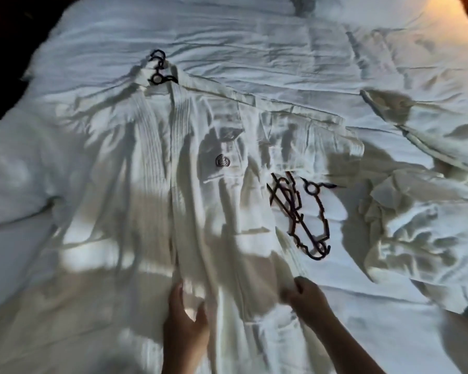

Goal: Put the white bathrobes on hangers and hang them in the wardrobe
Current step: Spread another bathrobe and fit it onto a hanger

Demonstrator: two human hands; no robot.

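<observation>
Bathrobe point(189, 190) is spread on the bed point(281, 49), hanger point(157, 70) in its collar at the far end. Right hand point(307, 295) pinches its front edge near me, left hand point(184, 317) lies on the fabric beside it, can't tell if it's gripping

My one view is the head camera. It looks forward and steeply down over the near side of the bed point(254, 36), whose covers fill almost the whole frame. It sits close. The left hand point(185, 317) and right hand point(307, 295) enter at the bottom centre, with the forearms cut by the lower edge. The bathrobe point(146, 157) runs from there up toward the upper left. The wide lens curves the bed's edges at both upper corners.
</observation>
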